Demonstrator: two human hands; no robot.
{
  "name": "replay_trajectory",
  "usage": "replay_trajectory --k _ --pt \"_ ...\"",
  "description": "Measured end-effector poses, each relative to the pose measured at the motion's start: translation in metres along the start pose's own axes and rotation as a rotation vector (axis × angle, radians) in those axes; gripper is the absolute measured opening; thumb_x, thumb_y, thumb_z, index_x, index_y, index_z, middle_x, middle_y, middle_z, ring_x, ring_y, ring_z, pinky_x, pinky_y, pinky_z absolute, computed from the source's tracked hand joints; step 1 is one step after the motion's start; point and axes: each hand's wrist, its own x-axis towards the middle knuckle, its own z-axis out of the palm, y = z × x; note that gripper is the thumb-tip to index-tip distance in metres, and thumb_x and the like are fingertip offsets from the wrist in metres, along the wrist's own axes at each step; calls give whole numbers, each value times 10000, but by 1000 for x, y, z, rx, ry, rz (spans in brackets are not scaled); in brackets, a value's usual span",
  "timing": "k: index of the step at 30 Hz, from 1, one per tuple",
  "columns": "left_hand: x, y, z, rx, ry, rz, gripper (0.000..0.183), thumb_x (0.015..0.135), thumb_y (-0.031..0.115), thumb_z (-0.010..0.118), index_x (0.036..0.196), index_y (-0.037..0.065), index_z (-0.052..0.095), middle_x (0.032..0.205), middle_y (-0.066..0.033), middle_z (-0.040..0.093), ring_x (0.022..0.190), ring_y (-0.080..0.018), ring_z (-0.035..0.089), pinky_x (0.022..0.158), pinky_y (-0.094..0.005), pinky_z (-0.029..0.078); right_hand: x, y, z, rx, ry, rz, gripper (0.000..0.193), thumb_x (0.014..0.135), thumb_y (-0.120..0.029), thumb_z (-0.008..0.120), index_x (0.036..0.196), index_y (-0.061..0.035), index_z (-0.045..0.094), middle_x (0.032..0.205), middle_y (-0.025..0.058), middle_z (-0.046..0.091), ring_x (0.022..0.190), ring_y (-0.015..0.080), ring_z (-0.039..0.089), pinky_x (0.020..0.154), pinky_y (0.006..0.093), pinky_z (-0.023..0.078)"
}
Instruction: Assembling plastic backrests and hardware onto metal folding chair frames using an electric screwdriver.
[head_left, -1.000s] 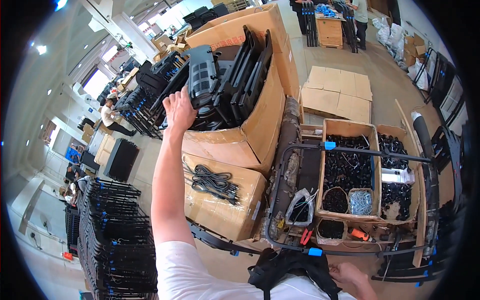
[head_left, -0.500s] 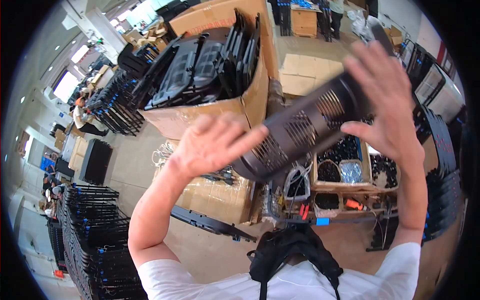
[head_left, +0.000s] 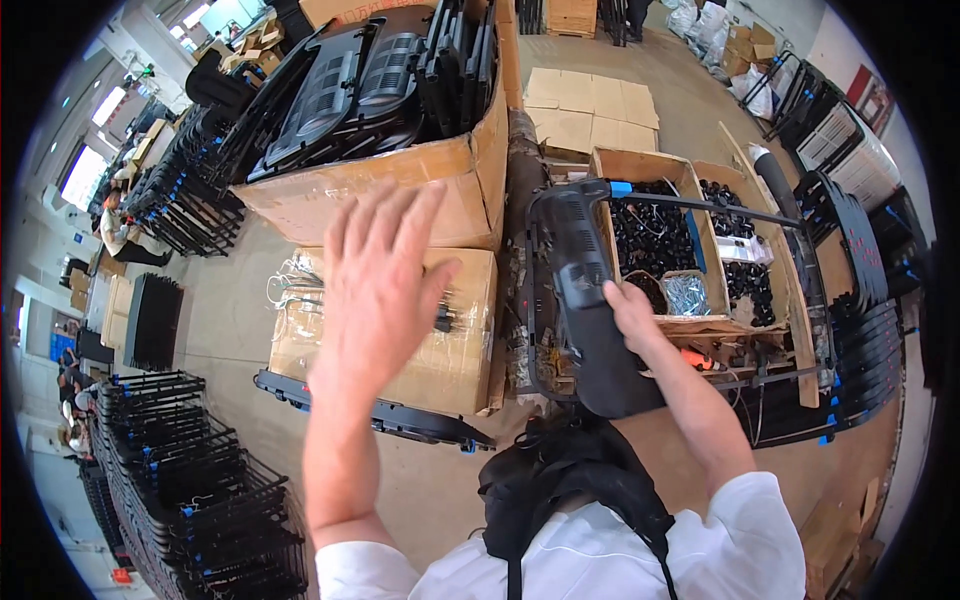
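A long black plastic panel (head_left: pixel 610 360) with vent slots at its upper part lies lengthwise in front of me, over a black tube frame (head_left: pixel 533 310). My right hand (head_left: pixel 632 312) grips the panel's right edge. Its thumb rests on the top face, and the other fingers are hidden underneath. To the left, my left hand (head_left: pixel 378 275) is raised with fingers spread and nothing in it. It hovers above a taped cardboard box (head_left: pixel 400 375), on which some thin white wire hooks (head_left: pixel 290 285) and small dark parts lie.
Beyond the left hand, a big open carton (head_left: pixel 400 165) holds several black panels. A wooden divided tray (head_left: pixel 700 325) on the right contains black fittings and a bag of screws (head_left: pixel 686 294). An orange-handled tool (head_left: pixel 698 359) lies below it. Stacked black frames (head_left: pixel 200 490) stand lower left.
The panel has come down from a raised, slanted position onto the tube frame, turning lengthwise. My right hand has lowered and closed on its edge; my left hand has moved away from it.
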Motion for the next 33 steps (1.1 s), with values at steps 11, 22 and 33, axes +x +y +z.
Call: replay_trajectory --k 11,22,33 --pt "-88 87 93 -448 -244 -130 577 916 178 755 1439 20 569 1338 -216 639 1314 -413 561 1167 -533 392 50 69 69 -8 128 -29 477 1091 -380 576 1272 54 658 1197 195 729 1094 288 680 966 406 505" --pt "-46 235 280 -807 -508 34 302 921 145 729 1212 67 710 1156 -149 699 1128 -369 655 984 -475 523 -36 5 -151 181 312 -152 274 1056 -227 630 1239 -26 664 1009 36 713 833 80 624 713 228 494" --pt "-30 338 492 -384 -1185 615 687 884 138 762 1511 244 502 1478 -219 487 1419 -426 478 1077 -508 524 -251 101 -274 268 416 369 223 1011 -238 647 1038 -24 704 854 30 722 731 82 630 623 241 464"
